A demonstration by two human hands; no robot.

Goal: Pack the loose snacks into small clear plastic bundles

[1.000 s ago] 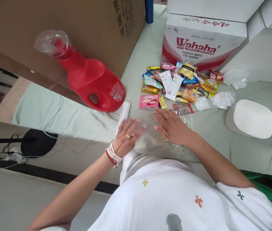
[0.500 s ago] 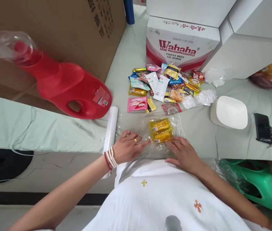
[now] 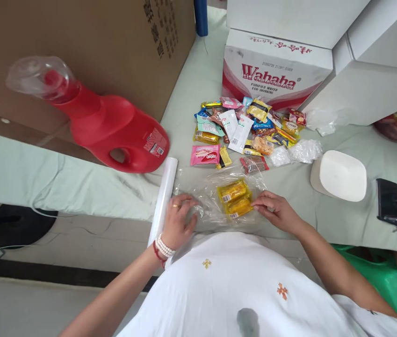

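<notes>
Two yellow snack packets (image 3: 235, 199) lie side by side on a sheet of clear plastic wrap (image 3: 208, 187) at the table's front edge. At the wrap's right side, my right hand (image 3: 278, 213) pinches the film with thumb and fingertips, close against the packets. My left hand (image 3: 180, 217) rests at the left side of the sheet, thumb apart from the bent fingers, with crumpled film by the fingertips. Touching or just beside that hand is the white roll of plastic wrap (image 3: 165, 194), lying at a slant and partly hidden by it.
Mixed wrapped snacks (image 3: 236, 126) are heaped before a Wahaha carton (image 3: 275, 70). Crumpled clear plastic (image 3: 305, 150) and a white container (image 3: 340, 175) are to the right, then a phone (image 3: 387, 199) with keys. A red jug (image 3: 121, 131) leans left by a brown box (image 3: 96, 42).
My left hand has drawn back leftward from the packets to the roll. My right hand has shifted right, its fingers closing on the film. The packets now sit slightly tilted; the view has shifted.
</notes>
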